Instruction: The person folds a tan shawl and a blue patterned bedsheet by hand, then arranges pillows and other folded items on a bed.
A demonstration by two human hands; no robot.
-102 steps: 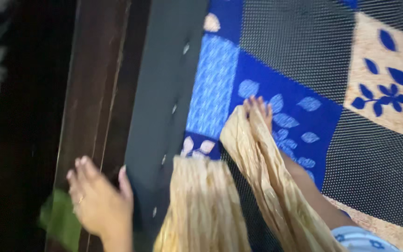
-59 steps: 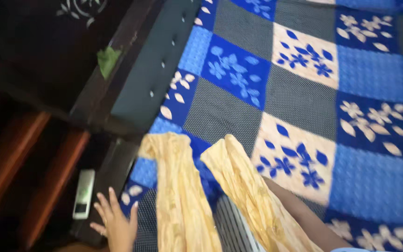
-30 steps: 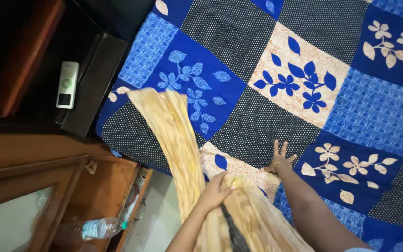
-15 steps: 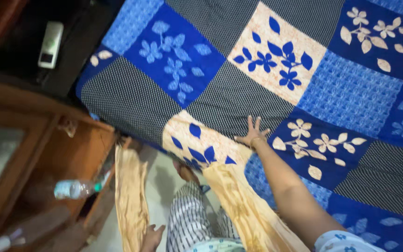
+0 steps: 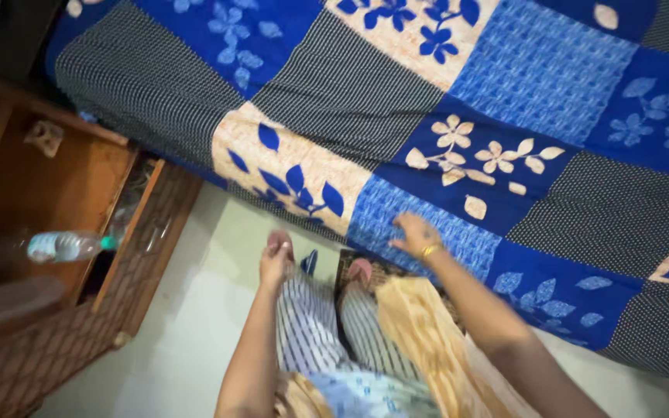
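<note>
My right hand (image 5: pixel 414 233), with a gold bangle at the wrist, lies with fingers apart on a light blue patch at the near edge of the patchwork bedsheet (image 5: pixel 505 93). The sheet has blue, black dotted and beige flowered squares. My left hand (image 5: pixel 276 259) hovers over the floor just short of the bed edge. It is blurred, its fingers look curled, and nothing shows in it. A yellow-beige scarf (image 5: pixel 420 333) hangs down under my right forearm, over my striped trousers (image 5: pixel 311 333).
A wooden bedside cabinet (image 5: pixel 56 178) stands at the left, with a plastic water bottle (image 5: pixel 63 246) lying on its shelf. A pale floor (image 5: pixel 180 340) runs between the cabinet and the bed. My feet (image 5: pixel 359 271) show below the bed edge.
The view has swung down the bed toward its near edge. My right hand slid back to the sheet's edge. My left hand let go of the scarf end and rose in front of me.
</note>
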